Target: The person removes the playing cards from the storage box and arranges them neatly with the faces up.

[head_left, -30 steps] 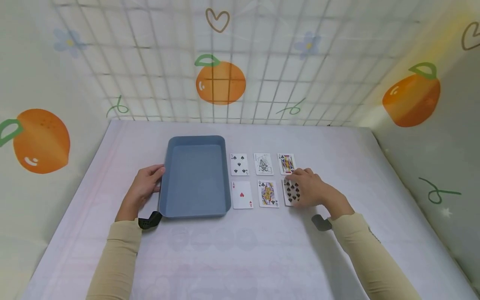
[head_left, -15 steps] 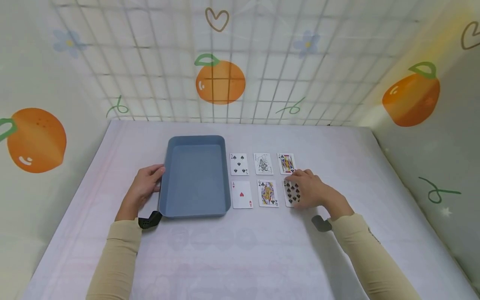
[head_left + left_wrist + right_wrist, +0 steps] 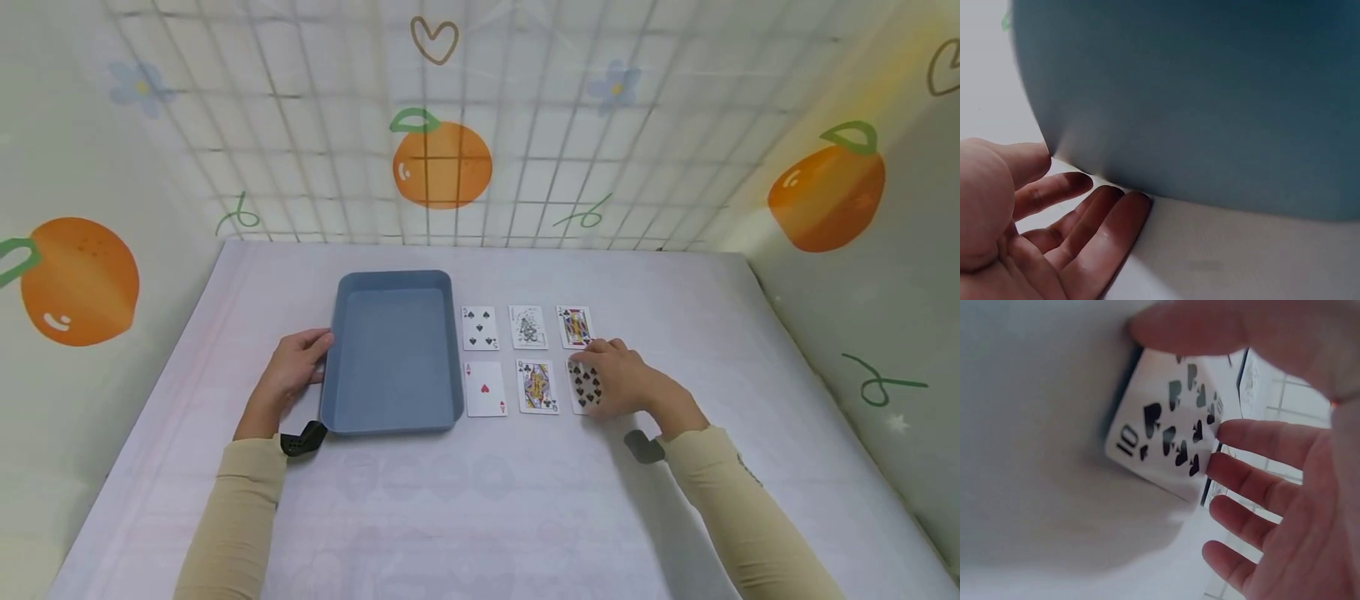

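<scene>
My left hand [image 3: 292, 368] rests at the left side of a blue-grey rectangular tray [image 3: 327, 375]. In the left wrist view its thumb and loosely bent fingers [image 3: 1107, 240] touch the tray's edge. Farther right, my right hand [image 3: 622, 379] is over a ten of spades [image 3: 582, 387], partly hiding it. The right wrist view shows this playing card [image 3: 1169, 434] face up between the thumb at one edge and the fingertips [image 3: 1230, 432] at the opposite edge. Just behind that hand lies a jack [image 3: 574, 325]; to its left is a queen [image 3: 536, 387].
Also face up between tray and right hand lie an ace of hearts [image 3: 486, 389], a five of spades [image 3: 479, 327] and a joker [image 3: 528, 327]. The cards form two rows on a white-covered table [image 3: 450, 525]. Patterned cloth walls [image 3: 525, 125] enclose its back and sides.
The head view shifts very slightly. Both hands stay in place, the right one at the ten of spades and the left one at the tray.
</scene>
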A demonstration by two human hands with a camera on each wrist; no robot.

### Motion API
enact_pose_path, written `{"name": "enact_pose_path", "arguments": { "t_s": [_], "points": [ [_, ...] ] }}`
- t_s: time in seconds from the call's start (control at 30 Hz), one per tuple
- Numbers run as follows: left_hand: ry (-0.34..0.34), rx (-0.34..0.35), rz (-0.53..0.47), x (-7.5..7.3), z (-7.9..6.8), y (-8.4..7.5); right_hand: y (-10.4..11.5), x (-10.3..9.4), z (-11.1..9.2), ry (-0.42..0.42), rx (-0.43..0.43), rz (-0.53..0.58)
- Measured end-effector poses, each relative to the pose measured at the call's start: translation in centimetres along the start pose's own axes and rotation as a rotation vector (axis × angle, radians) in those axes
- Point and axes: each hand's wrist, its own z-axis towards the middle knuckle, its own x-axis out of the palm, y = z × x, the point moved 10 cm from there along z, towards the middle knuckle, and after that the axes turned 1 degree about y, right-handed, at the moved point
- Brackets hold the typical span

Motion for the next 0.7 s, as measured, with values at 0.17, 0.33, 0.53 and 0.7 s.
{"name": "enact_pose_path", "arguments": {
  "t_s": [0.17, 0.33, 0.53, 0.7],
  "points": [
    [0.0, -0.003, 0.002, 0.0, 0.2, -0.3, 0.0, -0.2, 0.0, 0.016, 0.02, 0.015],
    [0.005, -0.018, -0.001, -0.1, 0.3, -0.2, 0.3, -0.7, 0.1, 0.017, 0.024, 0.008],
    [0.022, -0.028, 0.003, 0.1, 0.5, -0.1, 0.6, -1.3, 0.3, 0.015, 0.019, -0.009],
    [-0.017, -0.007, 0.07, -0.6, 0.2, -1.1, 1.0, -2.3, 0.4, -0.015, 0.011, 0.007]
  ]
}}
